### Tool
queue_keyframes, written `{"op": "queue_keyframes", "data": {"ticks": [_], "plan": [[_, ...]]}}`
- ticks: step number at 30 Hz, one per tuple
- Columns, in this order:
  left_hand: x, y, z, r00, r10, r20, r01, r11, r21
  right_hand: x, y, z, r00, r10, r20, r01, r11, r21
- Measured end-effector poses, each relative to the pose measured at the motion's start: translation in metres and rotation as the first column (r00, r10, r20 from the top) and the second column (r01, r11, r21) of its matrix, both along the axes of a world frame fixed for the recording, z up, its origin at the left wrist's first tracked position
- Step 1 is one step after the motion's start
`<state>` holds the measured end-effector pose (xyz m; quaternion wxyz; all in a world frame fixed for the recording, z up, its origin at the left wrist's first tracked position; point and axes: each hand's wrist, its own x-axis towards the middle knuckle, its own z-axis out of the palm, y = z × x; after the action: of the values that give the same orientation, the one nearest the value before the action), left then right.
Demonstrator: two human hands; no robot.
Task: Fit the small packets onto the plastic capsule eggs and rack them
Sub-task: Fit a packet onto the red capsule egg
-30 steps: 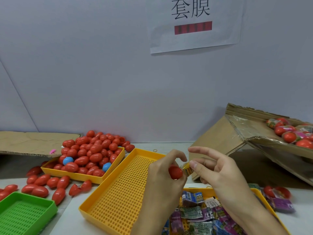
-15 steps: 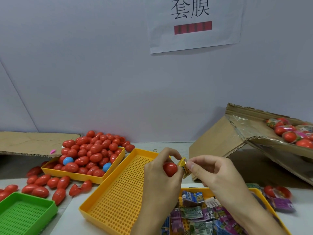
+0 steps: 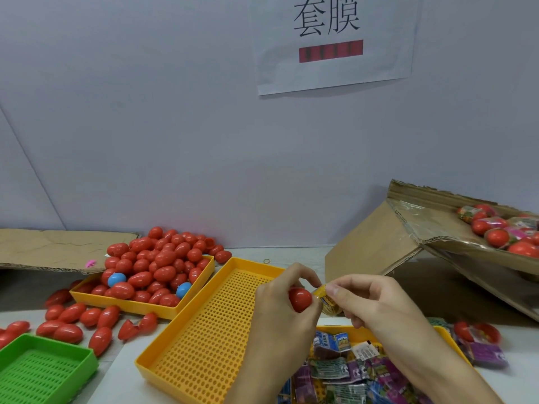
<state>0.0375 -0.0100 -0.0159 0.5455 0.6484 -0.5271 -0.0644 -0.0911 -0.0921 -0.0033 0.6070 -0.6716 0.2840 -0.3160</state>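
We hold a red egg (image 3: 299, 299) against a yellow packet (image 3: 326, 299) at lower centre of the frame.

Our left hand (image 3: 281, 322) curls its fingers around the red egg, thumb below and fingertips over the top, so only its rounded right end shows. Our right hand (image 3: 376, 309) pinches the yellow packet between thumb and forefinger, the other fingers folded in behind; the packet's open end touches the egg's tip. Both sit above the perforated yellow tray (image 3: 210, 330). Just below our hands, a second yellow tray (image 3: 361, 335) holds loose printed packets (image 3: 335, 368). At middle left, a yellow bin (image 3: 122, 303) is heaped with red eggs (image 3: 157, 263), and more lie beside the green tray (image 3: 38, 371) at lower left. At right, a tilted cardboard box (image 3: 408, 234) holds wrapped eggs (image 3: 501, 231).
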Motion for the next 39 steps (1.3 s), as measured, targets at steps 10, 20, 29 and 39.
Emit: {"op": "queue_keyframes", "data": {"ticks": [10, 20, 29, 39], "plan": [[-0.003, 0.005, 0.006, 0.978, -0.15, -0.145, 0.17, 0.976, 0.133, -0.005, -0.014, -0.01, 0.957, -0.288, 0.029, 0.283, 0.952, 0.117], [-0.001, -0.002, 0.005, 0.789, -0.173, -0.59, 0.275, 0.957, 0.087, -0.001, -0.01, -0.008, 0.929, -0.345, 0.132, 0.339, 0.938, 0.07], [0.002, -0.004, 0.0, 0.781, -0.171, -0.6, 0.276, 0.957, 0.086, -0.002, -0.008, -0.008, 0.941, -0.326, 0.095, 0.333, 0.939, -0.081], [0.005, -0.005, -0.003, 0.701, -0.263, -0.663, 0.313, 0.949, -0.045, -0.003, -0.007, -0.006, 0.96, -0.252, 0.123, 0.272, 0.942, -0.195]]}}
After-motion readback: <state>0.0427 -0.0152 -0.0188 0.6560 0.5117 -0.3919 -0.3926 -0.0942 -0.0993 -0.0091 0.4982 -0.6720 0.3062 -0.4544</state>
